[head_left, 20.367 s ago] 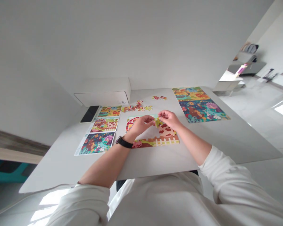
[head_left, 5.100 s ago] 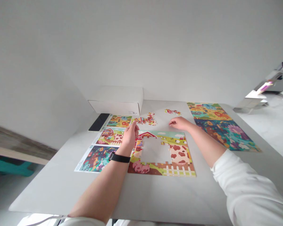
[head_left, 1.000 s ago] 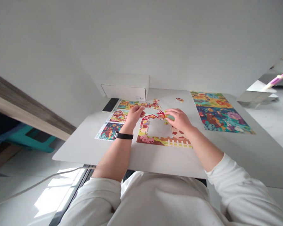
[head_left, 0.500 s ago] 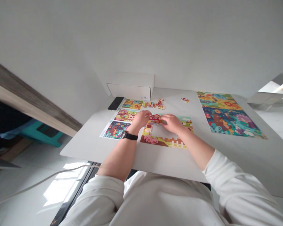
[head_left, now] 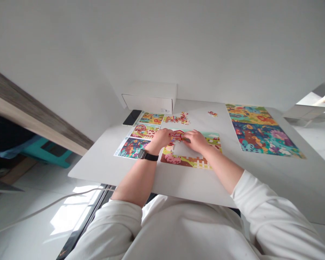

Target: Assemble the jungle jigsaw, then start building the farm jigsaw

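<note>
A farm-scene jigsaw puzzle (head_left: 184,161) lies partly assembled on the white table, its border joined around a gap in the middle. Red barn pieces (head_left: 177,135) sit along its far side, between my two hands. My left hand (head_left: 162,138), below a black watch, has its fingers bent and closed on the left edge of the barn pieces. From the right, my right hand (head_left: 195,141) pinches the barn's right edge, thumb near the gap. The fingertips partly hide the pieces they hold.
Loose puzzle pieces (head_left: 182,118) lie beyond the puzzle, and another small piece (head_left: 212,114) farther right. Picture sheets (head_left: 132,148) and a phone (head_left: 132,117) are on the left, before a white box (head_left: 148,101). Two assembled puzzles (head_left: 262,135) lie at right.
Both hands stay at the barn pieces with only slight finger shifts. The whole view has moved up a little.
</note>
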